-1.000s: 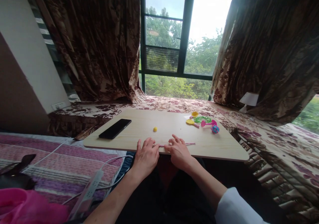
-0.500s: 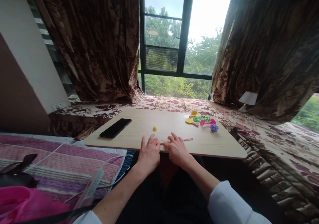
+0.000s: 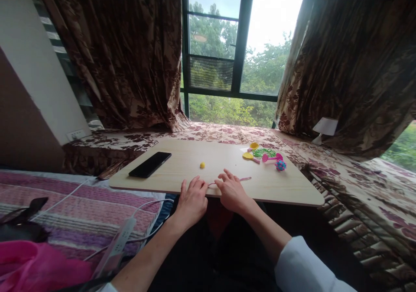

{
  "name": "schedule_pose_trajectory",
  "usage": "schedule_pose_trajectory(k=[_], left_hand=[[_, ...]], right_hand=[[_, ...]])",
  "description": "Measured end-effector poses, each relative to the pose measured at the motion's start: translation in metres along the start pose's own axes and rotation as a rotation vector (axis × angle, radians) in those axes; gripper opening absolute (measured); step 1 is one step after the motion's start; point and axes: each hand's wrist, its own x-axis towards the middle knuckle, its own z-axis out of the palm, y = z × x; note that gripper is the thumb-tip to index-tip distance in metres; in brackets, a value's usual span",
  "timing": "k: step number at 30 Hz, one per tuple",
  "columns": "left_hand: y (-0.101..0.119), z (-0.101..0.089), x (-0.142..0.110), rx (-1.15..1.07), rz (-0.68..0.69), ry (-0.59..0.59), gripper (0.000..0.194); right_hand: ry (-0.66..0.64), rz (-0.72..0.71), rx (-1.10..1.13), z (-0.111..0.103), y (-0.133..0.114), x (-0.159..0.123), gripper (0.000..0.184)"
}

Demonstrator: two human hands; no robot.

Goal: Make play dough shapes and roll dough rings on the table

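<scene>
1. Head view: the small yellow rounded lump [image 3: 202, 165], which looks like soft modelling dough, sits on the pale wood-patterned tabletop [image 3: 182, 153] and serves as the landmark here

2. The thin pink strand [image 3: 246, 178], seemingly of soft dough too, lies nearer to the person than the lump; a short stretch shows between the hands, and a free end reaches out to the right of the lump

3. The left hand [image 3: 194, 199] is on the person's side of the lump and slightly left of it, palm down, its fingers loosely parted; its inner fingertips meet the strand's left end, but I cannot tell whether they pinch it or only rest there

4. The right hand [image 3: 233, 192], nearer to the person than the lump and to its right, lies palm down with fingers spread, covering the strand's middle

5. Well left of the lump lies a flat black rectangular phone [image 3: 150, 164]; well to its right are a green looped tangle [image 3: 264, 153], a pink plastic piece with flared ends [image 3: 272, 157] and a blue-and-pink knobbly ball [image 3: 280, 165]

6. The step in hand looks like rolling the strand thin; my judgement is that the next move calls for light, even pressure from both hands, since a thin stretch could snap, with the lump left untouched
</scene>
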Motion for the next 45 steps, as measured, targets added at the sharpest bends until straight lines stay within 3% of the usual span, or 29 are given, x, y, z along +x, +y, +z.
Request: schedule_pose_trajectory(k=[10,19,30,45], left_hand=[[-0.003,-0.001,0.0,0.02,0.035,0.014,0.037],[0.003,-0.005,0.0,0.056,0.074,-0.018,0.039],[0.003,-0.004,0.004,0.074,0.062,-0.049,0.04],[0.006,0.003,0.009,0.075,0.051,-0.005,0.034]], right_hand=[[-0.003,-0.05,-0.02,0.006,-0.008,-0.001,0.034],[-0.036,-0.002,-0.041,0.007,-0.018,0.001,0.032],[-0.028,-0.012,-0.041,0.006,-0.014,-0.001,0.033],[-0.002,0.01,-0.059,0.008,-0.012,0.004,0.031]])
